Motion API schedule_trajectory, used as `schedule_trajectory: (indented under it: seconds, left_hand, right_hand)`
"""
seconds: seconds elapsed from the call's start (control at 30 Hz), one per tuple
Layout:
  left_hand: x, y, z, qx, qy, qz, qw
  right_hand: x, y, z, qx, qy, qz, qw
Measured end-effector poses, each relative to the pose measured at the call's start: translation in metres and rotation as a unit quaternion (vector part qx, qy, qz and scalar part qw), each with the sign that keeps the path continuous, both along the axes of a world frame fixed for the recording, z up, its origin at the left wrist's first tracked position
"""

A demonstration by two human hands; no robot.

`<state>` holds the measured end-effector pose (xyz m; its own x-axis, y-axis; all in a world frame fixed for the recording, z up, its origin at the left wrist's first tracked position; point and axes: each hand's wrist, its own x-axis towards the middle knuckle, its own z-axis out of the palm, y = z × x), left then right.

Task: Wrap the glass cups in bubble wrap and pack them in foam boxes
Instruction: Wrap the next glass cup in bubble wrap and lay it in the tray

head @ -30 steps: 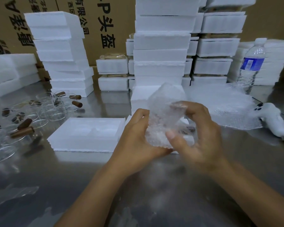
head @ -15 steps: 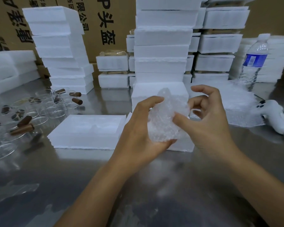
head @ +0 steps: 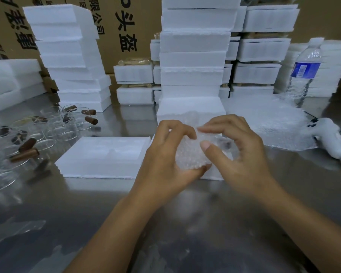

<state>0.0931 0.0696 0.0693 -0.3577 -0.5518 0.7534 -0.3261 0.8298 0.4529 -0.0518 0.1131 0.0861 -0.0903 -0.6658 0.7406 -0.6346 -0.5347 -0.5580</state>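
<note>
Glass cup bundle (head: 187, 156) in curled left grip (head: 165, 160); right grip (head: 240, 152) pinches bubble wrap (head: 215, 139) shut; next, seat snugly in foam box (head: 104, 154).

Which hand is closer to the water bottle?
The right hand. It holds the right side of the wrapped cup, and the water bottle stands behind it to the right. The left hand grips the cup's other side, farther away.
</note>
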Motion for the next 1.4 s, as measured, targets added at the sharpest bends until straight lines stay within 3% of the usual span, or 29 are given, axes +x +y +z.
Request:
schedule_trajectory:
  seconds: [0.2, 0.3, 0.47, 0.6, 0.73, 0.93, 1.07, 1.2, 1.4]
  left_hand:
    - [0.001, 0.001, 0.001, 0.082, 0.043, -0.022, 0.995]
    - [0.0, 0.001, -0.001, 0.014, 0.02, -0.01, 1.0]
    - [-0.002, 0.002, 0.001, -0.04, 0.022, 0.03, 0.998]
    - [0.002, 0.001, 0.004, -0.013, 0.049, 0.04, 0.998]
    - [0.006, -0.001, 0.009, 0.056, 0.083, 0.027, 0.995]
    - [0.01, -0.014, 0.005, 0.193, 0.119, -0.024, 0.974]
    - [0.01, -0.023, 0.0, 0.241, 0.101, -0.025, 0.965]
    - [0.01, -0.029, -0.004, 0.234, 0.081, 0.028, 0.968]
    - [0.007, -0.031, -0.012, 0.212, -0.027, 0.104, 0.971]
  right_hand:
    - [-0.002, -0.001, -0.006, 0.001, 0.167, 0.0, 0.986]
    - [-0.003, -0.002, -0.006, 0.015, 0.172, 0.013, 0.985]
    - [-0.006, 0.0, -0.004, -0.032, 0.1, 0.034, 0.994]
    - [-0.006, -0.003, -0.003, -0.067, 0.039, -0.017, 0.997]
    - [-0.01, -0.007, -0.004, 0.023, -0.06, -0.041, 0.997]
    - [-0.014, -0.015, -0.008, 0.117, -0.186, 0.011, 0.976]
    - [-0.02, -0.019, -0.011, 0.129, -0.195, -0.006, 0.972]
    - [-0.026, -0.028, -0.018, 0.154, -0.179, -0.026, 0.971]
    - [-0.028, -0.035, -0.025, 0.204, -0.132, -0.034, 0.969]
